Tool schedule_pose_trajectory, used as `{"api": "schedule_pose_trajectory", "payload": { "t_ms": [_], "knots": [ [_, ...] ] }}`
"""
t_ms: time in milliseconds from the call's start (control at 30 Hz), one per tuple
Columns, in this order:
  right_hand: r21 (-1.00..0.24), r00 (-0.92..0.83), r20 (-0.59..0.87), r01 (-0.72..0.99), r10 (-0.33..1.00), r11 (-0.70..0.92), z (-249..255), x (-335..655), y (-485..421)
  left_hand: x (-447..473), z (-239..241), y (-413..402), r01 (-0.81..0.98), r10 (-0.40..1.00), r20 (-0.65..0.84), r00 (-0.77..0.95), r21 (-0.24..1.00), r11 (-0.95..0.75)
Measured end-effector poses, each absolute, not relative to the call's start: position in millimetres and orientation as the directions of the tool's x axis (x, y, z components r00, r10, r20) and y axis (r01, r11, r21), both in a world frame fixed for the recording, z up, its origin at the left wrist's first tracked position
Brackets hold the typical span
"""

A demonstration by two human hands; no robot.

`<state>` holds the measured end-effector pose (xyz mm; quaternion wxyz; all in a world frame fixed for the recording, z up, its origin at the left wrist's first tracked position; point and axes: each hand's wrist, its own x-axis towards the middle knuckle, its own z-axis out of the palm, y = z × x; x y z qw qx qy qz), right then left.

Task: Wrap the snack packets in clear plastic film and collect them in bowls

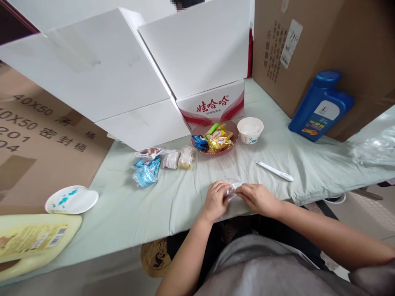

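Observation:
Near the front edge of the table, both hands close on a small bundle of clear plastic wrap [233,183]. My left hand [215,199] curls round its left side, and my right hand [258,198] pinches its right side. What the plastic contains is mostly hidden by the fingers. Beyond the hands stands a reddish see-through bowl [212,150] of yellow, green and blue snack packets [219,140]. To its left lie blue plastic-wrapped packets [145,172] and two small wrapped packs, one pale [170,159] and one yellowish [186,158]. A white box cutter [274,171] lies right of the hands.
A white paper bowl [250,130] stands beside the snack bowl; another paper bowl [71,200] lies tilted at left. White boxes [197,53] and brown cartons [293,53] line the back. A blue bottle [321,107] leans at right, and a yellow jug [37,242] lies front left.

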<state>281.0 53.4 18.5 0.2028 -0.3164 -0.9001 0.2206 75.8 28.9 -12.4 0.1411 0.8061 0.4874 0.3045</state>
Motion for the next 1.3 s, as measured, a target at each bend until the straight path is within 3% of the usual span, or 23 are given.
{"api": "schedule_pose_trajectory", "payload": {
  "t_ms": [133, 267, 400, 533, 667, 767, 900, 1067, 1167, 1233, 1300],
  "knots": [
    [-0.384, -0.618, 0.078, 0.705, 0.782, 0.596, 14.6, 258.7, 84.3, 74.2, -19.6, 29.2, 0.737, 0.898, 0.348, 0.268, 0.526, -0.424],
    [-0.227, -0.57, 0.025, 0.797, 0.821, 0.56, 3.0, 246.8, 92.4, 73.6, -20.5, 29.0, 0.738, 0.901, 0.349, 0.258, 0.531, -0.417],
    [-0.204, -0.554, 0.05, 0.809, 0.831, 0.552, -5.1, 243.3, 87.5, 73.8, -16.9, 29.0, 0.743, 0.89, 0.389, 0.238, 0.517, -0.425],
    [-0.206, -0.544, 0.054, 0.815, 0.838, 0.542, -7.7, 243.4, 88.8, 77.2, -16.5, 30.7, 0.834, 0.902, 0.412, 0.13, 0.447, -0.324],
    [-0.184, -0.408, 0.176, 0.88, 0.896, 0.437, -2.6, 258.7, 99.9, 80.5, -18.4, 32.6, 0.858, 0.904, 0.421, 0.076, 0.434, -0.274],
    [-0.253, -0.345, 0.323, 0.866, 0.881, 0.432, 3.4, 273.2, 99.3, 80.4, -18.3, 32.9, 0.856, 0.907, 0.415, 0.071, 0.441, -0.269],
    [-0.332, -0.687, 0.368, 0.532, 0.626, 0.779, 2.0, 276.0, 78.5, 78.7, -16.7, 32.5, 0.868, 0.913, 0.392, 0.113, 0.408, -0.283],
    [-0.325, -0.82, 0.269, 0.416, 0.505, 0.849, -2.8, 282.2, 83.4, 76.5, -18.2, 32.2, 0.875, 0.903, 0.408, 0.137, 0.378, -0.303],
    [-0.279, -0.721, 0.465, 0.432, 0.514, 0.858, 14.3, 300.6, 124.8, 75.3, -19.9, 33.1, 0.869, 0.9, 0.414, 0.135, 0.388, -0.309],
    [-0.251, -0.516, 0.644, 0.555, 0.565, 0.793, 33.1, 311.0, 162.0, 74.9, -20.5, 34.1, 0.866, 0.905, 0.405, 0.132, 0.397, -0.304],
    [-0.257, -0.338, 0.699, 0.704, 0.63, 0.663, 51.2, 314.5, 199.5, 74.8, -20.8, 34.9, 0.863, 0.909, 0.397, 0.128, 0.407, -0.299]
  ]
}}
